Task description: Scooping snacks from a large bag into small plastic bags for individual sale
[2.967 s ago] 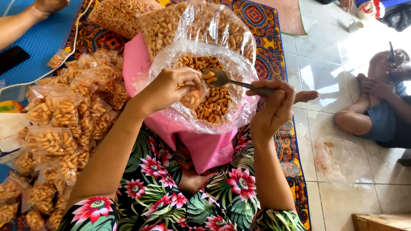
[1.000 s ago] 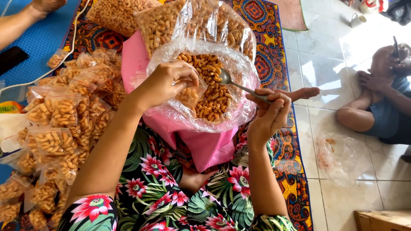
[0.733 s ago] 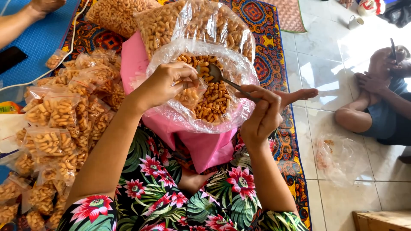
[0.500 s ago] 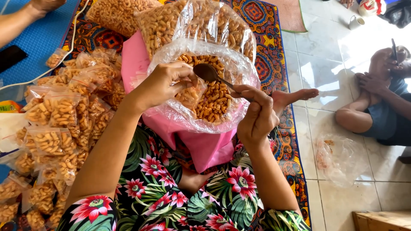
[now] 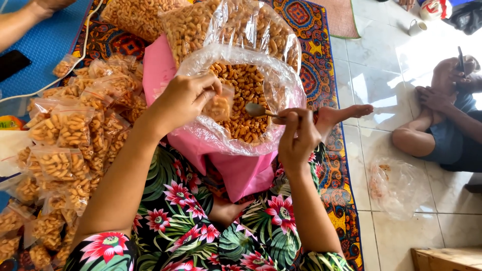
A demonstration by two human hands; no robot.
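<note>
The right hand [image 5: 296, 138] hides the spoon [image 5: 257, 109] handle inside its grip. Left of the big snack bag [image 5: 281, 90], the small packets [image 5: 60, 135] run off the picture's edge. Right of it, the seated person [image 5: 442, 115] is cut off.

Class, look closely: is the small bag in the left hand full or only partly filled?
Partly filled: the small bag, pinched by the left hand, shows snacks low down, with clear plastic above.

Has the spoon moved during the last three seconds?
Yes. The spoon came down toward the person, from the far side of the big snack bag to its middle, held by the right hand.
</note>
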